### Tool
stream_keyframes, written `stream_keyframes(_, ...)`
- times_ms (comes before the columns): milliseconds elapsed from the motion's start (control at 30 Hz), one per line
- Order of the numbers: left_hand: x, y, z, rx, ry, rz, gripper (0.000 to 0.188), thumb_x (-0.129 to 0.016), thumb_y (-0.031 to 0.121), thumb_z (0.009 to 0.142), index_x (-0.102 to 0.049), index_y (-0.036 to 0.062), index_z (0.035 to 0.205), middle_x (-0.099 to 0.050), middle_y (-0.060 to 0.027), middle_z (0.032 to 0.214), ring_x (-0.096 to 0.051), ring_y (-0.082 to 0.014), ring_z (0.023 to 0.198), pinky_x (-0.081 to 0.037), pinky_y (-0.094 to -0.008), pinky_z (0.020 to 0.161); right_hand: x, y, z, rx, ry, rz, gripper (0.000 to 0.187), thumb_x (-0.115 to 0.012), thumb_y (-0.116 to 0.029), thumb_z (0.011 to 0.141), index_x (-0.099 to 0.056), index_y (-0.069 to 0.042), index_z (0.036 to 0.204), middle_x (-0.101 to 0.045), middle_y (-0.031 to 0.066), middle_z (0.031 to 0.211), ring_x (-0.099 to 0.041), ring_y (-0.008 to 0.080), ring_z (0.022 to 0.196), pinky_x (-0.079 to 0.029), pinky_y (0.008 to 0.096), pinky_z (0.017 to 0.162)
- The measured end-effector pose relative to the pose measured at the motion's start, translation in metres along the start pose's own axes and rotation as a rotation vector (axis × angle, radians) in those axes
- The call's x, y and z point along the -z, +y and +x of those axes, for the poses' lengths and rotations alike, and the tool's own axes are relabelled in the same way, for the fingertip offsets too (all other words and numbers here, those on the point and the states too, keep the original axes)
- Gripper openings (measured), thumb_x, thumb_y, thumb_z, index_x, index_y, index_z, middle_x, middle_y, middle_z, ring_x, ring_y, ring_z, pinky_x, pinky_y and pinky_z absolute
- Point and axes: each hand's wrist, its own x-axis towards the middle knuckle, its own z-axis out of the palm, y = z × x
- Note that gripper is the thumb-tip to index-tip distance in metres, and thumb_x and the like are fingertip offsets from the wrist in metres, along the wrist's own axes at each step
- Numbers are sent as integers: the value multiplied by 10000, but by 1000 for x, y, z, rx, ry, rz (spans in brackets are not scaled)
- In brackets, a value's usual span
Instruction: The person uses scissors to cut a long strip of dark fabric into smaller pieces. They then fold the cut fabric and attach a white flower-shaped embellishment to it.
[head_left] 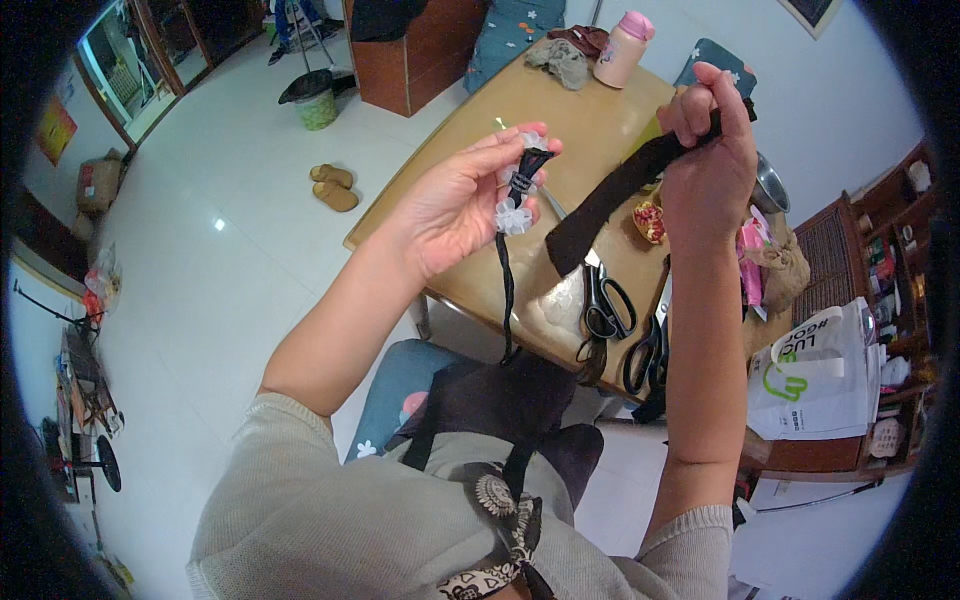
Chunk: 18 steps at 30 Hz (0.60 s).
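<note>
My left hand (pixel 440 205) is raised over the near left part of the table, its fingers closed around a bundle of black cord (pixel 522 183) bound in the middle. White translucent petal-shaped flowers (pixel 513 217) sit at the bundle, and a twisted tail (pixel 507 290) hangs below toward my lap. Higher up on the right, my right hand (pixel 712 150) grips one end of a dark strip of cloth (pixel 615 205), which slants down to the left with its wide end free. Below the strip lie black-handled scissors (pixel 606 308); a second pair (pixel 648 350) is partly behind my right forearm.
The wooden table (pixel 450 170) carries a pink bottle (pixel 622 50), a grey cloth (pixel 560 65), a cut pomegranate (pixel 649 222) and a metal bowl (pixel 769 186). A white bag (pixel 815 375) stands at right, before wooden shelves (pixel 905 300). Slippers (pixel 335 187) and a bin (pixel 316 105) are on the floor.
</note>
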Motion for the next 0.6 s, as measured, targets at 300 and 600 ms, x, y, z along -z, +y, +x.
stream_keyframes(300, 5, 3, -6, -25, 40, 16, 313, -437, 130, 902, -394, 39, 1198, -525, -94, 1114, -576, -156, 822, -507, -305, 654, 60, 48, -60, -741, -203, -995, 617, -597, -330, 802, -349, -2, 1263, -403, 174, 1253, -415, 247, 1131, -325, 324, 949)
stream_keyframes(600, 7, -6, -2, -20, 31, 19, 297, -436, 125, 902, -402, 45, 1185, -529, -94, 1108, -575, -141, 801, -508, -297, 656, 72, -4, -138, -487, -542, -1559, 253, -600, -225, 764, -522, -23, 896, -538, 159, 878, -549, 331, 800, -444, 402, 686)
